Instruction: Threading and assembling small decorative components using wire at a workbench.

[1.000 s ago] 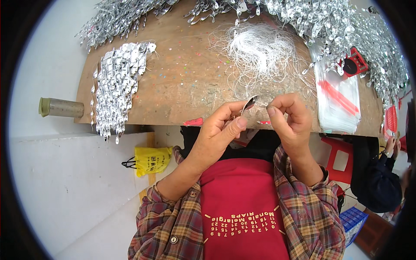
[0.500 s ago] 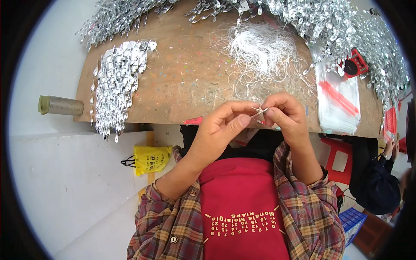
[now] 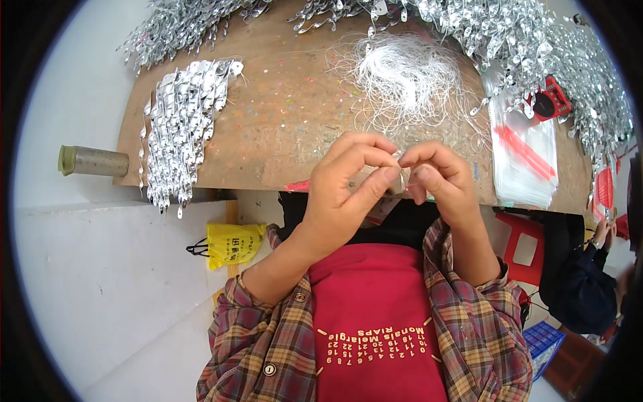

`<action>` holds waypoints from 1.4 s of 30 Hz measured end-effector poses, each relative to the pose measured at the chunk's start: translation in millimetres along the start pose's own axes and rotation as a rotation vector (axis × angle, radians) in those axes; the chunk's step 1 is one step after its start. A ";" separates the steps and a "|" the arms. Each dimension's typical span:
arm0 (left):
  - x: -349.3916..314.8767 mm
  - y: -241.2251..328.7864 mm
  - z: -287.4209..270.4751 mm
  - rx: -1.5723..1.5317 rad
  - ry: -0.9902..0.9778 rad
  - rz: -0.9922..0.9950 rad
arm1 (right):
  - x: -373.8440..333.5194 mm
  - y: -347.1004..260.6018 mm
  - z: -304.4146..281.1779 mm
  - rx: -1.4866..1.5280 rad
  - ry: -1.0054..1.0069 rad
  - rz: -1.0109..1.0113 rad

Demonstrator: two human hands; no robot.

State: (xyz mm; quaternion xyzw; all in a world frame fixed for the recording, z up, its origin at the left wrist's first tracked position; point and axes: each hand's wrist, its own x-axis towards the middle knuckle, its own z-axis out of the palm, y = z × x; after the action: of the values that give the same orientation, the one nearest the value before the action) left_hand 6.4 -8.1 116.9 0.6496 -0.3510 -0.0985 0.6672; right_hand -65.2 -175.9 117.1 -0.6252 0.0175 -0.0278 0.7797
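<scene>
My left hand [image 3: 343, 194] and my right hand [image 3: 447, 184] are close together over the table's near edge. Thumb and fingers of each are pinched on a thin white string [image 3: 403, 175], which bends between the fingertips and is mostly covered by them. Beyond my hands, on the table, sits a loose tangle of white strings [image 3: 408, 74]. To the left lies a bundle of silver spiral strands [image 3: 181, 130], its lower ends hanging past the table edge.
Silver strands [image 3: 516, 43] heap along the back of the worn wooden table [image 3: 281, 127]. At right are clear plastic bags [image 3: 526, 161] and a red device [image 3: 550, 99]. A metal tube [image 3: 100, 162] juts out at left; below hang a yellow bag [image 3: 234, 244] and, right, a red stool [image 3: 522, 248]. Another person [image 3: 586, 288] works far right.
My fingertips have shifted on the string, and the crossed ends seen before between them now show as a bent piece. My left fingers have lifted and spread slightly. The table items stay put.
</scene>
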 end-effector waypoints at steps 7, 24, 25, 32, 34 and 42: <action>-6.9 -16.0 19.7 -0.220 0.094 -0.030 | -1.2 7.9 10.0 0.225 0.019 0.051; -16.1 4.6 -18.3 0.408 -0.171 0.078 | -2.2 13.6 -29.8 0.515 0.073 0.157; -18.6 2.9 -23.1 0.366 -0.155 0.034 | -1.4 16.9 -32.7 0.513 0.079 0.155; -42.0 -5.4 -46.7 0.234 -0.203 -0.234 | 4.4 31.5 -39.0 0.555 0.080 0.157; -45.0 -9.2 -46.8 0.200 -0.214 -0.290 | 4.8 31.3 -38.4 0.560 0.076 0.156; -43.3 -18.2 -39.1 -0.210 -0.691 -0.531 | 0.5 23.5 -20.4 0.451 0.020 0.255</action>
State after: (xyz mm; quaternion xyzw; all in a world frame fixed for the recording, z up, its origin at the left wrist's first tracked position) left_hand 3.9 46.0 88.6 0.5749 -0.3625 -0.5127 0.5245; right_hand -65.5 -190.8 89.7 -0.4278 0.0974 0.0613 0.8965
